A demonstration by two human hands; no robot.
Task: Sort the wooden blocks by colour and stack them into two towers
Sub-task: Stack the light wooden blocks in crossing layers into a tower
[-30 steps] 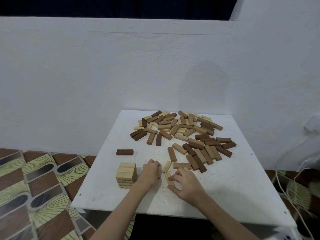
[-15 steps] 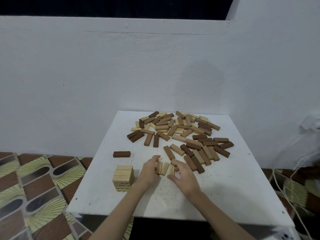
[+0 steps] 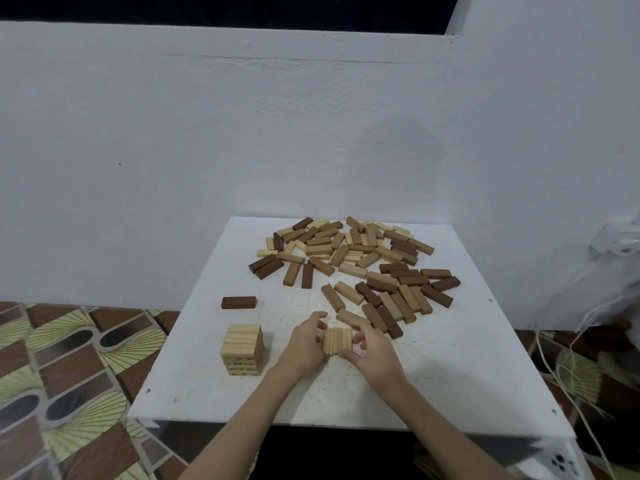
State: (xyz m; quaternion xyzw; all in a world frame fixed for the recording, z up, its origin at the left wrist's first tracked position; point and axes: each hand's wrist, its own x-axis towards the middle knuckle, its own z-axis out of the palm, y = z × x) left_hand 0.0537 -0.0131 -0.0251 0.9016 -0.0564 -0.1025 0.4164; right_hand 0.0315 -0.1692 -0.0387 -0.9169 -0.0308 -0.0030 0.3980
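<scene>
Left hand: the left hand (image 3: pixel 304 344) sits on the white table (image 3: pixel 450 375), fingers curled against the left side of a little row of pale blocks (image 3: pixel 337 341), squeezing it inward.
Right hand: the right hand (image 3: pixel 372 351) mirrors it, thumb at the near corner and fingertips hooked over the right side of the same row, pinching it.
Row between the hands: pale blocks side by side, lying flat on the table, flush against each other (three, as far as I can count from here).
Pale tower: the pale tower (image 3: pixel 242 349) stands upright just to the left of the left hand, near the table's left edge, several layers tall.
Dark loner: a single dark block (image 3: pixel 239 302) lies flat beyond the tower, apart from everything.
Loose pile: the loose pile (image 3: pixel 353 261) of mixed pale, mid-brown and dark blocks sprawls across the far half of the table.
Nearest strays: a pale block (image 3: pixel 349 317) lies just beyond the right fingertips.
</scene>
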